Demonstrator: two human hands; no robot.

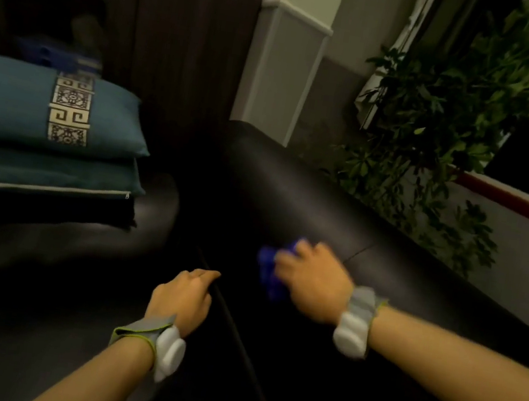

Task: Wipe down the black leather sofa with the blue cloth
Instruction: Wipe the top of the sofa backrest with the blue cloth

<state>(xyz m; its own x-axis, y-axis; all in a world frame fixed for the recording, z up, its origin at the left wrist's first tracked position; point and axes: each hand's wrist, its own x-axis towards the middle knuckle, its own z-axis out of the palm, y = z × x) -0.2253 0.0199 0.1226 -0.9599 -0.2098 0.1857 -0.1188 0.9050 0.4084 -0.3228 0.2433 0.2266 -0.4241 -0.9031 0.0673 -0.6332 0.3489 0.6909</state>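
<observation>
Your right hand point(311, 279) is bunched around the blue cloth point(268, 270), fingers curled over it and pressing it against the upper front of the black leather sofa's point(293, 187) backrest, a little below the rounded top edge; the cloth pokes out to the left of your knuckles and is blurred. Your left hand point(183, 296) holds nothing, its fingers loosely curled with the forefinger pointing forward, resting at the seam where the seat cushion meets the backrest. Both wrists carry grey straps with white sensor pods point(351, 333). At the sofa's far left end, two teal pillows point(52, 108) with patterned bands are stacked on the rounded armrest point(146, 213). Behind the backrest's top edge stands a leafy green plant point(442, 117), and a dark wooden cabinet point(187, 25) rises beyond the armrest corner.
</observation>
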